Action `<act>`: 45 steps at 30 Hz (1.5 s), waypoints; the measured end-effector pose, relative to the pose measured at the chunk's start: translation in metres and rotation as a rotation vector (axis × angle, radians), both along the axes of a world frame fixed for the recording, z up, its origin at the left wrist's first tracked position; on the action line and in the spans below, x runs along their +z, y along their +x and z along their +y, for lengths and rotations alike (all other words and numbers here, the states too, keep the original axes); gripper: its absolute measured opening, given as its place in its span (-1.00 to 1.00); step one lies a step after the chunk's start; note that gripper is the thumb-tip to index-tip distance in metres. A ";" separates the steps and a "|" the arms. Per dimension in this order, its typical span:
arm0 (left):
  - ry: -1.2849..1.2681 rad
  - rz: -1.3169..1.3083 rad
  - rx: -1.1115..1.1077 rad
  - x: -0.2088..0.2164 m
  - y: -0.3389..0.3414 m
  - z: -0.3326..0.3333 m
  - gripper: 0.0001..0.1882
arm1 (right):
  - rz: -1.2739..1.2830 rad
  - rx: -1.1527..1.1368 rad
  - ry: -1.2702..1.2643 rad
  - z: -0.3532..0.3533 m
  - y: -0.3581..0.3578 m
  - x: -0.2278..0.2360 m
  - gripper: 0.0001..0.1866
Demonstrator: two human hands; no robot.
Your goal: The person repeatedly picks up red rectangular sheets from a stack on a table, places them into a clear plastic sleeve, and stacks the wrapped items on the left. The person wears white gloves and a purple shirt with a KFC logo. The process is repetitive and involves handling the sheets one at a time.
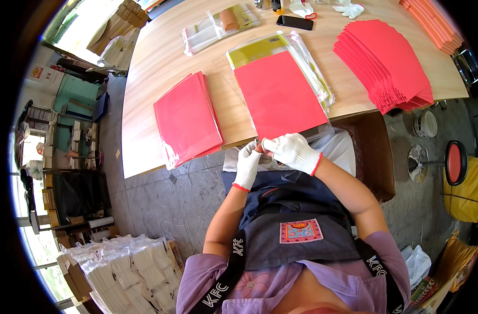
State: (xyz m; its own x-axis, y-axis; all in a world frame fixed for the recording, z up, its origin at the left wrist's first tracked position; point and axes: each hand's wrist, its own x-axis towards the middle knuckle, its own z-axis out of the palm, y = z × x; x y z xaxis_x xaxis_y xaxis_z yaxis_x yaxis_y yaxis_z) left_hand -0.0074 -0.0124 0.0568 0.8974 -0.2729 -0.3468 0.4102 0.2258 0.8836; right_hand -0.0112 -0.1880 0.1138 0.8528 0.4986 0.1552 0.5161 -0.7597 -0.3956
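Left hand point(248, 163), right hand point(292, 152) meet, fingers curled, grip unclear; red sheet point(281, 95) just beyond, likely for easy reach.

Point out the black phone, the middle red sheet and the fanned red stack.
Black phone point(295, 22): head view, middle of its dark face.
Middle red sheet point(279, 94): head view, centre of its flat upper side.
Fanned red stack point(388, 60): head view, middle of its top sheet.
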 end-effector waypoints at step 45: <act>-0.227 -0.035 0.221 0.040 -0.010 0.031 -0.56 | 0.713 -0.511 1.092 -0.087 -0.035 -0.062 -0.84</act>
